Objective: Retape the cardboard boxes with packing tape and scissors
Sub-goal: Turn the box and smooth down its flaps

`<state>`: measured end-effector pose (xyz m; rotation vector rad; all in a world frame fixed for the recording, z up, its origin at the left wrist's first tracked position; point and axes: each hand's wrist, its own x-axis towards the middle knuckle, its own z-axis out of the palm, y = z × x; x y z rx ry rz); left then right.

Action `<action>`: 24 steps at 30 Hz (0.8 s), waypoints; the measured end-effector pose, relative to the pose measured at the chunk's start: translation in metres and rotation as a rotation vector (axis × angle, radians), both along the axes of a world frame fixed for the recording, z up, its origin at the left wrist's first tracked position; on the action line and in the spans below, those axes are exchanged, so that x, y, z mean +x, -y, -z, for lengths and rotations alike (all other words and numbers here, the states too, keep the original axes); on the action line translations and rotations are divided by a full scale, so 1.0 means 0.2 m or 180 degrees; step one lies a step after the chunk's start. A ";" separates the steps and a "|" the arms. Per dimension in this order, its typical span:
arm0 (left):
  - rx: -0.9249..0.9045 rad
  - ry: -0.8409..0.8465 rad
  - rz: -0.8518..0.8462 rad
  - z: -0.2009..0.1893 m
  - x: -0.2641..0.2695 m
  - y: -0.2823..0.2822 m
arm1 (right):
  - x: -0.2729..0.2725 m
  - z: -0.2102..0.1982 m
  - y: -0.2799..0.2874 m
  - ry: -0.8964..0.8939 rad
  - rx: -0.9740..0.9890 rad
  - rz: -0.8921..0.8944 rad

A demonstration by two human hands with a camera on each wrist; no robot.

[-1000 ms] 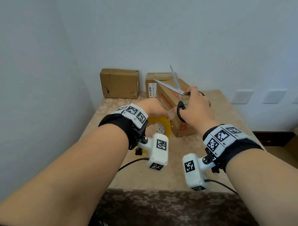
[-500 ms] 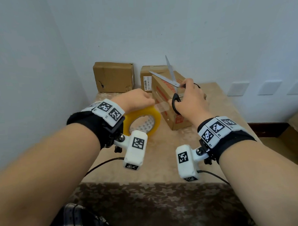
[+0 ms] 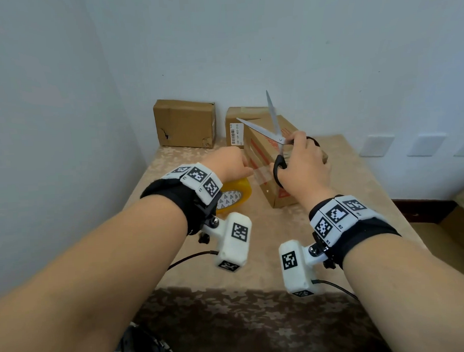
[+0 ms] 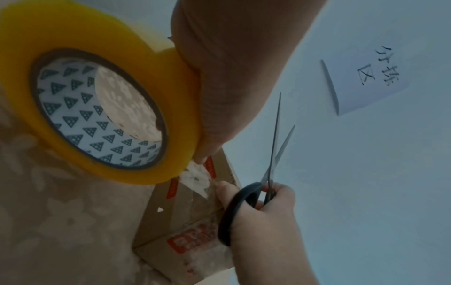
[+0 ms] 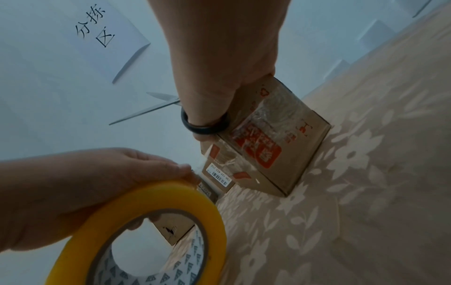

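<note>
From the head view, the left hand [image 3: 231,162] grips the yellow packing tape roll [image 3: 237,195] low over the worktop [image 3: 254,233], and a clear strip of tape [image 3: 261,173] runs from it across to the right hand [image 3: 301,167], which holds the scissors [image 3: 275,136] by their black loops with the blades spread and pointing up and away. The printed cardboard box [image 3: 269,193] stands just beyond and under the right hand; two more boxes, a plain box [image 3: 186,123] and a labelled box [image 3: 237,130], sit farther off against the wall. In the left wrist view, the fingers curl over the roll's outer rim and the strip seems already stuck to the box's side, though glare makes its edge hard to trace. In the right wrist view, the thumb sits through one loop with the hand close against the box top. The tape is likely light, limp and clingy, so it wants tension from the roll; the box looks light and stiff enough to press on, but may slide.
</note>
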<state>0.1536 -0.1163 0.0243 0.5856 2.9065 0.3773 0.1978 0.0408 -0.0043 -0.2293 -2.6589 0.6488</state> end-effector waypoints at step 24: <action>0.0499 0.0014 -0.0263 -0.03 0.12 -0.02 | 0.40 -0.35 -0.19 0.3311 -0.1175 -0.0960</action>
